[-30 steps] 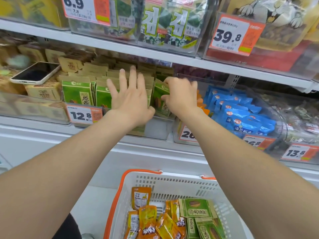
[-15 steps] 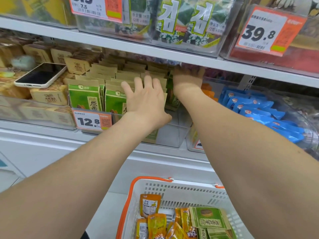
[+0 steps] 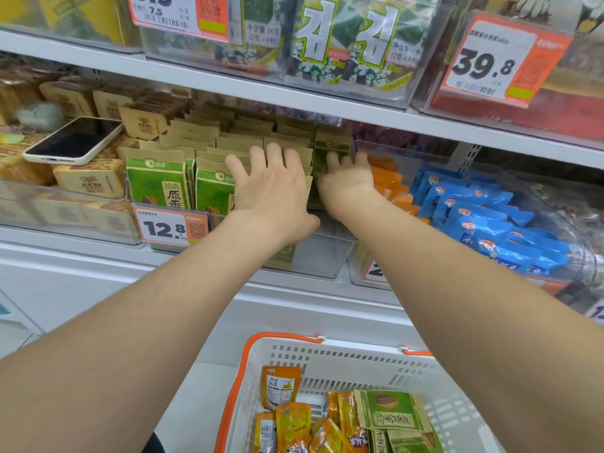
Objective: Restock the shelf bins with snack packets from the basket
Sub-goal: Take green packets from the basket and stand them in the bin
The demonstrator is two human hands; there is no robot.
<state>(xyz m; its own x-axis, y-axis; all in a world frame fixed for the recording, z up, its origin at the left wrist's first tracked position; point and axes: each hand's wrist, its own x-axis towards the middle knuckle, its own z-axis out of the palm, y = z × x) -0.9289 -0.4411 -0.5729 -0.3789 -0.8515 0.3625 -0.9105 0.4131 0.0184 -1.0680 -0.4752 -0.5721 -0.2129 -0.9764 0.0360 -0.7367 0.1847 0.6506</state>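
**A:** From the head camera, what do we have before us?

**B:** We face a shelf [image 3: 81, 253] lined with clear bins. Both our arms reach into the middle bin [image 3: 320, 253]. It carries a price tag [image 3: 166, 227] reading 12.8 and holds rows of green packets [image 3: 160, 188] standing upright.

**A:** And our hands?

**B:** Our left hand [image 3: 271, 188] lies flat on the packet tops, fingers straight and spread, holding nothing. Our right hand [image 3: 346, 179] is just beside it, at the right end of the rows. Its fingers stretch forward against the end packet [image 3: 330, 143]. The thumb is hidden, and we see no grip.

**A:** Where are the snacks for shelving?

**B:** In the white basket [image 3: 343, 351] with orange handles, low in front of us, below the shelf. Orange and yellow pouches [image 3: 292, 423] lie in it, with flat green packets [image 3: 389, 410] beside them on the right.

**A:** What surrounds the middle bin?

**B:** To its left we see brown packets [image 3: 91, 181] with a phone [image 3: 73, 142] lying on top of them. To its right are orange bags [image 3: 389, 184], then blue packets [image 3: 490, 220]. On the upper shelf [image 3: 196, 83] stand seaweed packs [image 3: 346, 44] and an orange tag [image 3: 490, 63] reading 39.8.
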